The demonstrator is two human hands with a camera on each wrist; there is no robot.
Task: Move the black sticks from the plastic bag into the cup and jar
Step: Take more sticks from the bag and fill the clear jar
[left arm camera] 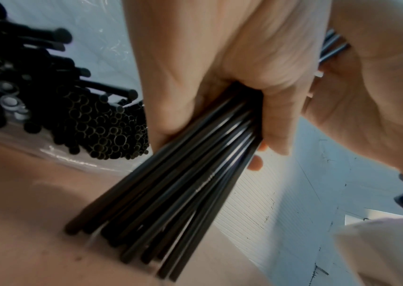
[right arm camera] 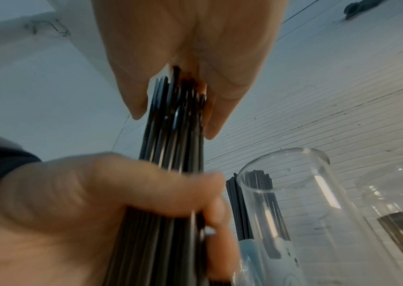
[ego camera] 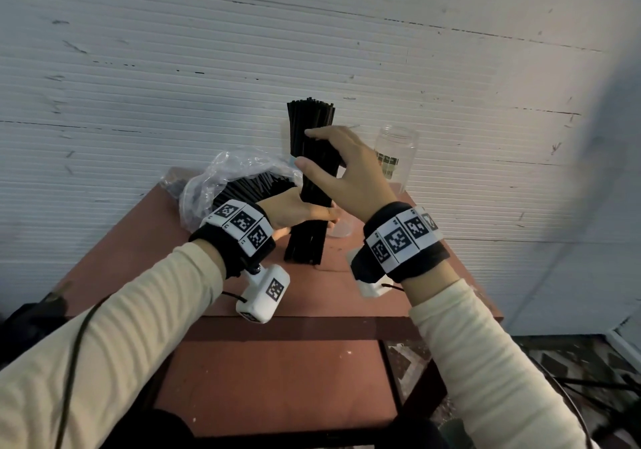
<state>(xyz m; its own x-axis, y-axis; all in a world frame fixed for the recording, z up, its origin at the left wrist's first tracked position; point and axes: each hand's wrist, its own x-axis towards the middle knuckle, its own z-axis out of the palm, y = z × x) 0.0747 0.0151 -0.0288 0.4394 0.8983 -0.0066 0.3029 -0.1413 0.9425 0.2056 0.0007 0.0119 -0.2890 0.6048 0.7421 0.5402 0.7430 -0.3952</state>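
A thick bundle of black sticks (ego camera: pixel 317 188) stands upright with its lower ends on the red table (ego camera: pixel 295 292). My left hand (ego camera: pixel 298 211) grips the bundle low down, fingers wrapped round it (left arm camera: pixel 183 174). My right hand (ego camera: pixel 343 167) holds it higher up between thumb and fingers (right arm camera: pixel 173 135). The clear plastic bag (ego camera: pixel 208 188) lies to the left with many more sticks (left arm camera: pixel 97 125) inside. A clear cup (right arm camera: pixel 293 183) stands just right of the bundle, mostly hidden in the head view. The glass jar (ego camera: pixel 399 150) stands behind it at the back right.
A light blue container (right arm camera: pixel 252 245) holding a few black sticks stands behind the clear cup. The white ribbed wall (ego camera: pixel 312 49) rises right behind the table. The table's front edge (ego camera: pixel 277 322) is near my wrists, with a lower shelf beneath.
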